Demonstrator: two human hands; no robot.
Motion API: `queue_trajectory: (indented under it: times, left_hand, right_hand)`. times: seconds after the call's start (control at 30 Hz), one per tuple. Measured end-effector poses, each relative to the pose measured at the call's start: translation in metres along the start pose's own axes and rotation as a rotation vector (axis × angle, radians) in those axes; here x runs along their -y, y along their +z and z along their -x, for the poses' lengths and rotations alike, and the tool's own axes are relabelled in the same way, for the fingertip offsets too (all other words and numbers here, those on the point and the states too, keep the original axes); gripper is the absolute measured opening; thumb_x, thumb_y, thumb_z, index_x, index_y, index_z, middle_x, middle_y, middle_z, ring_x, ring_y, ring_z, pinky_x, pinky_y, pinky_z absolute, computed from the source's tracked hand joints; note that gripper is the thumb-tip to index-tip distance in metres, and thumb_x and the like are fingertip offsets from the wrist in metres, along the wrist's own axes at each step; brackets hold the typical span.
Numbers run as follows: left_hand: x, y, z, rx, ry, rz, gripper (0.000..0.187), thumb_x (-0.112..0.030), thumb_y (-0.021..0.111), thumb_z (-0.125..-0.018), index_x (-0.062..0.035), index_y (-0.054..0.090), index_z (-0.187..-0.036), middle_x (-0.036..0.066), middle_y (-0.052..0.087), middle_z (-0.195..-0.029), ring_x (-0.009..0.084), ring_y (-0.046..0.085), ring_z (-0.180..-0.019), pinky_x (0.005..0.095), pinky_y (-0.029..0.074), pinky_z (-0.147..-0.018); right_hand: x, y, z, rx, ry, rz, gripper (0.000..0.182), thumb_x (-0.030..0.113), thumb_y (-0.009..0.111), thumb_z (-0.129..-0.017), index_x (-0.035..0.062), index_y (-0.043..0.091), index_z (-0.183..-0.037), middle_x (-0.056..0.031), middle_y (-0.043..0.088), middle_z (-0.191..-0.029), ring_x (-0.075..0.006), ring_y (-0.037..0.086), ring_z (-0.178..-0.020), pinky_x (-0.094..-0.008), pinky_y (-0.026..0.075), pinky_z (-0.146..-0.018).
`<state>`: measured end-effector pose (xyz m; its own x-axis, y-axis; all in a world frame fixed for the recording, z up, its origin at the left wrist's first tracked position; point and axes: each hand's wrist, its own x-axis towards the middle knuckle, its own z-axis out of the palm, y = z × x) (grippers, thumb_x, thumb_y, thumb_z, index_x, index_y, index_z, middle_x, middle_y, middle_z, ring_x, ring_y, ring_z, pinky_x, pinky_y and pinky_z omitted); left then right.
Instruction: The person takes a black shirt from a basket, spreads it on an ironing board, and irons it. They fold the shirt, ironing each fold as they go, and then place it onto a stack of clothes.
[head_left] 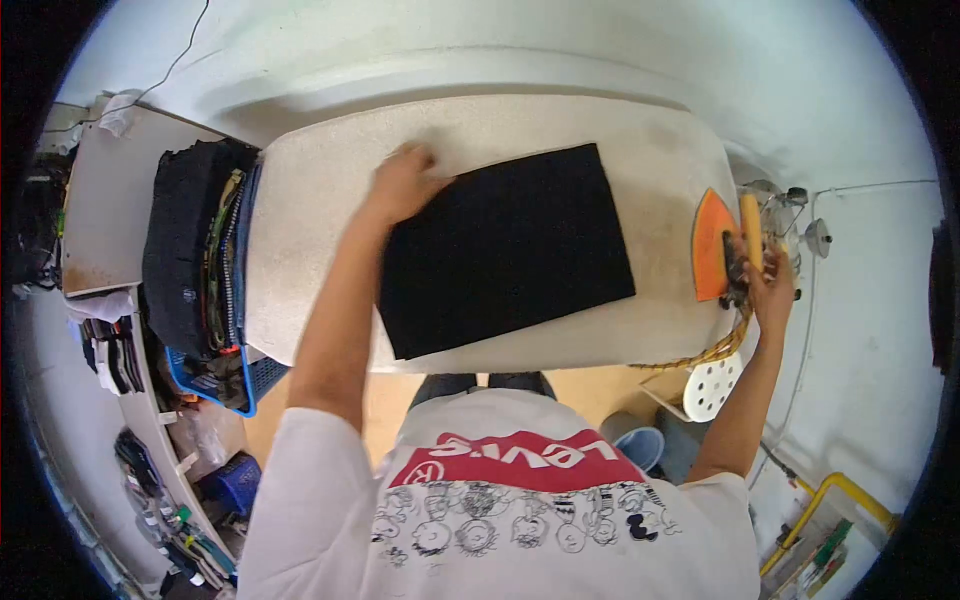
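A folded black cloth (pixel 510 250) lies slightly tilted on the pale padded board (pixel 310 190). My left hand (pixel 405 182) is at the cloth's upper left corner, thumb spread towards its edge and the other fingertips blurred; nothing shows in it. At the board's right end, my right hand (pixel 768 285) is closed round the lower part of the light wooden handle (pixel 752 225) of an iron. The iron's body is mostly hidden by the hand and handle. Just left of it lies an orange pointed pad (pixel 711 245).
Folded dark garments (pixel 185 250) are stacked at the board's left end, above a blue basket (pixel 255 385). Shelves with clothes stand further left. Metal fittings (pixel 785 215) are beyond the right end. A white perforated stool (pixel 712 388) and a bucket (pixel 640 447) are below.
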<state>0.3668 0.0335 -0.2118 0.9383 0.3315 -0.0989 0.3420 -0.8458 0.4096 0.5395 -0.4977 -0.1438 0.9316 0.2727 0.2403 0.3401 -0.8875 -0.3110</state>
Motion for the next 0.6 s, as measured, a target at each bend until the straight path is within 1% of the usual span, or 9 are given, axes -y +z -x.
queue_trajectory:
  times: [0.03, 0.07, 0.13, 0.23, 0.27, 0.33, 0.43, 0.5, 0.6]
  left_hand:
    - [0.022, -0.007, 0.016, 0.037, 0.001, 0.009, 0.032, -0.026, 0.070, -0.087, 0.0005, 0.060, -0.102, 0.016, 0.060, -0.102, 0.0306, 0.060, -0.095, 0.0411, 0.049, -0.084]
    - [0.031, -0.021, 0.028, 0.148, -0.045, -0.017, 0.028, -0.023, 0.070, -0.087, 0.0000, 0.057, -0.098, 0.014, 0.056, -0.097, 0.0280, 0.058, -0.088, 0.0412, 0.048, -0.080]
    - [0.049, -0.021, 0.047, 0.109, 0.047, 0.119, 0.022, -0.019, 0.067, -0.088, -0.0015, 0.056, -0.095, 0.012, 0.055, -0.094, 0.0260, 0.056, -0.085, 0.0397, 0.047, -0.078]
    - [0.051, -0.028, 0.055, -0.058, 0.237, 0.246, 0.014, -0.003, 0.065, -0.085, -0.0044, 0.054, -0.093, 0.006, 0.052, -0.086, 0.0207, 0.051, -0.080, 0.0332, 0.045, -0.075]
    - [0.046, -0.033, 0.055, -0.073, 0.238, 0.259, 0.014, -0.003, 0.065, -0.085, -0.0044, 0.054, -0.093, 0.006, 0.052, -0.086, 0.0207, 0.051, -0.080, 0.0332, 0.045, -0.075]
    - [0.036, -0.045, 0.058, 0.098, -0.027, 0.521, 0.016, 0.001, 0.066, -0.084, -0.0066, 0.054, -0.092, 0.002, 0.049, -0.083, 0.0145, 0.049, -0.078, 0.0299, 0.043, -0.073]
    - [0.060, -0.048, 0.056, 0.285, -0.093, 0.655, 0.014, 0.000, 0.065, -0.086, -0.0068, 0.054, -0.090, -0.001, 0.048, -0.081, 0.0104, 0.046, -0.077, 0.0267, 0.042, -0.071]
    - [0.085, -0.036, 0.053, 0.292, -0.076, 0.702, 0.013, -0.001, 0.066, -0.086, -0.0059, 0.054, -0.091, 0.000, 0.050, -0.081, 0.0103, 0.047, -0.077, 0.0260, 0.042, -0.072]
    - [0.100, -0.031, 0.051, 0.296, -0.095, 0.749, 0.013, -0.001, 0.067, -0.086, -0.0044, 0.056, -0.093, 0.000, 0.054, -0.083, 0.0101, 0.050, -0.077, 0.0252, 0.043, -0.073]
  right_hand:
    - [-0.011, -0.002, -0.011, 0.238, 0.201, -0.252, 0.046, 0.012, 0.072, -0.084, 0.0029, 0.055, -0.124, -0.0079, 0.065, -0.100, -0.0183, 0.061, -0.089, -0.0317, 0.051, -0.079]
    - [-0.038, 0.018, -0.016, 0.248, 0.099, -0.626, 0.045, 0.021, 0.072, -0.086, 0.0042, 0.055, -0.124, -0.0054, 0.064, -0.087, -0.0138, 0.060, -0.075, -0.0285, 0.050, -0.066]
    - [-0.018, 0.016, -0.025, 0.389, 0.414, -0.659, 0.043, 0.032, 0.070, -0.089, 0.0054, 0.057, -0.120, -0.0011, 0.060, -0.078, -0.0090, 0.057, -0.065, -0.0250, 0.046, -0.057]
    - [0.032, 0.011, -0.031, 0.444, 0.500, -0.373, 0.053, 0.042, 0.069, -0.089, 0.0042, 0.056, -0.124, 0.0016, 0.057, -0.073, -0.0063, 0.053, -0.058, -0.0234, 0.041, -0.049]
    - [0.053, 0.014, -0.020, 0.346, 0.398, -0.388, 0.064, 0.049, 0.069, -0.087, 0.0011, 0.055, -0.127, 0.0017, 0.056, -0.068, -0.0068, 0.050, -0.051, -0.0237, 0.038, -0.044]
    - [0.110, 0.015, -0.006, 0.422, 0.327, -0.418, 0.064, 0.051, 0.067, -0.087, 0.0003, 0.059, -0.125, -0.0065, 0.058, -0.071, -0.0098, 0.054, -0.061, -0.0260, 0.043, -0.055]
    - [0.194, 0.023, -0.009, 0.584, 0.235, -0.324, 0.056, 0.050, 0.066, -0.088, -0.0004, 0.065, -0.113, -0.0176, 0.071, -0.093, -0.0250, 0.068, -0.087, -0.0369, 0.051, -0.078]
    - [0.204, 0.066, -0.021, 0.475, -0.058, -0.234, 0.058, 0.053, 0.065, -0.088, -0.0015, 0.066, -0.109, -0.0138, 0.069, -0.081, -0.0215, 0.065, -0.072, -0.0358, 0.050, -0.067]
    - [0.210, 0.105, -0.057, 0.385, -0.048, -0.223, 0.060, 0.054, 0.062, -0.089, -0.0036, 0.066, -0.106, -0.0118, 0.065, -0.071, -0.0218, 0.062, -0.060, -0.0363, 0.049, -0.058]
